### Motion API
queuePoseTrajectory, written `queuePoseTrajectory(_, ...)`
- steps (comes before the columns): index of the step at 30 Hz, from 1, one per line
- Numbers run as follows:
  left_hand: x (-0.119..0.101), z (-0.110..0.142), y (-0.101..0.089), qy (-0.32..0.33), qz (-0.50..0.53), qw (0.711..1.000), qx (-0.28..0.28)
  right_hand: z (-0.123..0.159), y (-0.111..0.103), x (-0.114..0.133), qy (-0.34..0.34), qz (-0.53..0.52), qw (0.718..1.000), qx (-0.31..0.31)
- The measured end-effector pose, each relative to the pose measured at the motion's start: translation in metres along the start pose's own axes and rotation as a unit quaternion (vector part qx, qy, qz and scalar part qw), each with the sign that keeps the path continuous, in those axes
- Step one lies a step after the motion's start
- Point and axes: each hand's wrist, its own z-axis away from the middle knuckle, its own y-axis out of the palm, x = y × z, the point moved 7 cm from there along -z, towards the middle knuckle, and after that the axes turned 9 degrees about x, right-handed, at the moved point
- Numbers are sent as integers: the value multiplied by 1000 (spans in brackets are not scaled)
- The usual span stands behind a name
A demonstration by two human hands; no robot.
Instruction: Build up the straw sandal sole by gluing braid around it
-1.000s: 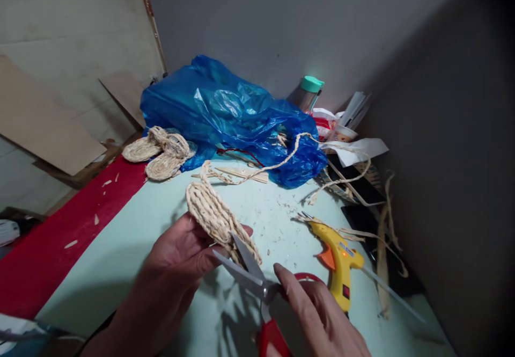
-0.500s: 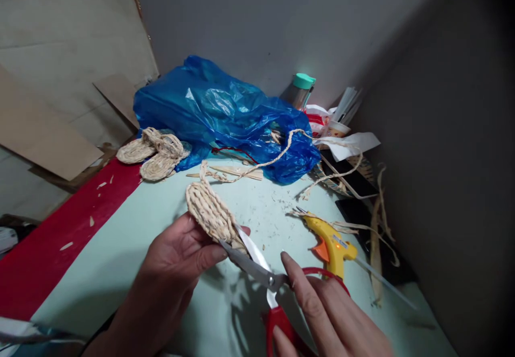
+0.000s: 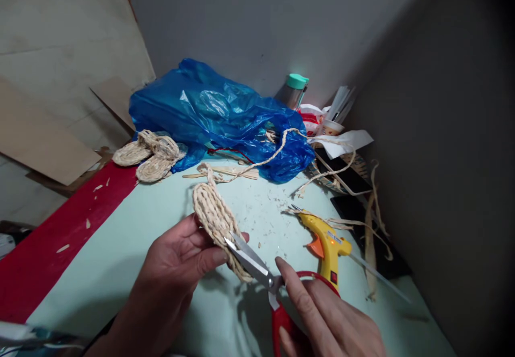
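A small oval sole of braided straw (image 3: 215,212) is pinched in my left hand (image 3: 181,255), thumb on its near edge and fingers behind it. From its far end a braided straw cord (image 3: 265,161) trails off toward a blue bag. My right hand (image 3: 322,308) grips the red-handled scissors (image 3: 270,282). Their blades are slightly parted, with the tips against the upper face of the sole near its lower end. To the left on the table lies a pair of little woven straw slippers (image 3: 155,155).
A yellow glue gun (image 3: 332,249) with a glue stick lies to the right, beside loose straw strips (image 3: 370,239). The blue plastic bag (image 3: 217,110) spreads along the wall, near a green-lidded bottle (image 3: 295,88). Fibre scraps dot the pale green tabletop (image 3: 161,206).
The scissor blades have closed partway and moved from around the sole's lower end onto its face. The sole has tilted slightly and shifted a little right in view.
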Motion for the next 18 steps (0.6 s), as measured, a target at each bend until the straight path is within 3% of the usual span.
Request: queuePoseTrajectory(18, 12, 3, -12, 9, -40, 997, 63, 6, 11, 15, -16, -1, 1000, -23)
